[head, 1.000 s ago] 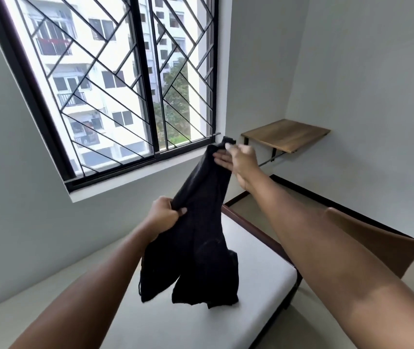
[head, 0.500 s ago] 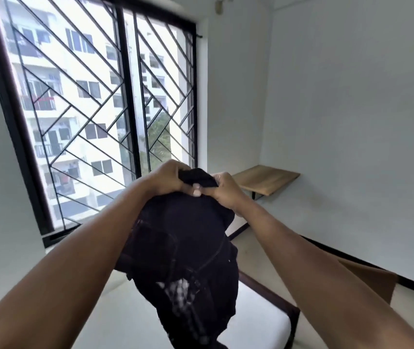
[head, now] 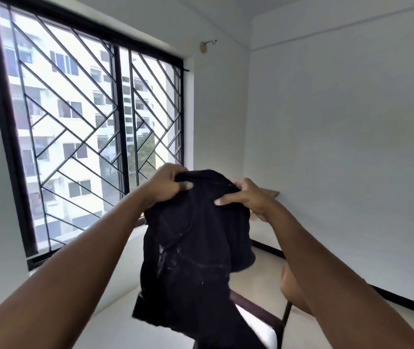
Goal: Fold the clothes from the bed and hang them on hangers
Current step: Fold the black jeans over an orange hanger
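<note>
Since half a second ago the hands are being drawn apart; then bunched together on top of the black garment [head: 195,248], now a span of its top edge is being stretched between them; fingers [head: 241,183] are being curled over that edge on both sides, thumbs pressed on the near face, cloth being pinched by left hand [head: 168,187] and right hand [head: 251,200] alike; garment is being held up in front of the window [head: 87,147], hanging free, lower end dangling over the bed [head: 258,331]; no hanger is being shown.

Risk, as judged: edge is being gripped in bunched layers, so a wrong layer may be getting pinched and the fold skewed; grip looks shallow, so a corner could be dropped onto the mattress.

Material: limp, matte black fabric, crumpled, faint pale marks on the lower front; window grille is rigid dark metal, diagonal bars.
</note>
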{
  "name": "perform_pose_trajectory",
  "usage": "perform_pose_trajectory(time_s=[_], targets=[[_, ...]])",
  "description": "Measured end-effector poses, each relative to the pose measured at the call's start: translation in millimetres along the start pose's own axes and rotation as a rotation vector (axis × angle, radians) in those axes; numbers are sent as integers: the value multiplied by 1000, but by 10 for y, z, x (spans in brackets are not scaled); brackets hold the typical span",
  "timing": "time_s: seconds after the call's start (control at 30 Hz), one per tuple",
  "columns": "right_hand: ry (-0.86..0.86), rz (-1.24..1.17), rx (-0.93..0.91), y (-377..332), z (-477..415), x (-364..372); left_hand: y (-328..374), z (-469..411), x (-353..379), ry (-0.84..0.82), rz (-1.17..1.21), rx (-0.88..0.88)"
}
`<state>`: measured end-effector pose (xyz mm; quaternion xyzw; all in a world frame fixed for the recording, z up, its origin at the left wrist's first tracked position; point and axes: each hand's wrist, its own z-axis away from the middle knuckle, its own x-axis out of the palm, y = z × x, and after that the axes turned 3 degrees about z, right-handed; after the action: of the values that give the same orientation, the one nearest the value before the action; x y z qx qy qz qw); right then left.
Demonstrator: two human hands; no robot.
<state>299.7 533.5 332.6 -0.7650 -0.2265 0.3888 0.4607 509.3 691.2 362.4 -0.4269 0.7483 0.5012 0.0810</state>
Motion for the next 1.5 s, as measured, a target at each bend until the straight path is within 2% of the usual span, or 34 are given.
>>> perform_pose_trajectory(time_s=[0.1,0.2,0.27,0.4,0.43,0.5,0.6,0.67,0.7,0.8,0.87,0.93,1.03,1.17,1.27,1.3,1.37,1.43,1.5], targets=[[-114,125,-107,-318,218,95,535,82,193,-90,-153,112],[12,200,-225,-471,273,150,832,197,287,-67,-98,157],[46,210,-304,-560,364,143,966,420,287,34,-35,182],[89,270,-411,-800,553,101,1030,1059,157,265,378,131],[100,245,-399,-846,649,81,1007,1295,110,275,398,73],[156,182,-372,-893,788,54,890,1740,1,162,302,-154],[216,133,-364,-990,985,1,673,2392,42,-229,26,-576],[262,71,-342,-1081,1149,-40,574,2739,233,-343,41,-694],[275,35,-336,-1142,1220,-51,516,2841,317,-315,63,-703],[292,31,-312,-1307,1407,-81,449,2910,450,-57,59,-601],[284,72,-278,-1416,1524,-146,511,2789,349,128,-75,-498],[203,151,-220,-1498,1686,-247,658,2660,139,232,-172,-422],[128,247,-163,-1501,1915,-320,1003,2547,-302,157,-120,-331],[405,80,-170,-1395,2085,-390,1433,2625,-973,-160,-88,-322],[476,93,-160,-1373,2187,-372,1640,2642,-1407,-242,-186,-287],[475,110,-154,-1385,2208,-334,1665,2643,-1493,-209,-192,-258],[465,94,-132,-1446,2249,-255,1659,2671,-1595,-30,-124,-167],[439,9,-109,-1502,2301,-201,1610,2731,-1616,202,47,-80],[402,-90,-107,-1534,2356,-164,1548,2836,-1650,298,230,-62]])
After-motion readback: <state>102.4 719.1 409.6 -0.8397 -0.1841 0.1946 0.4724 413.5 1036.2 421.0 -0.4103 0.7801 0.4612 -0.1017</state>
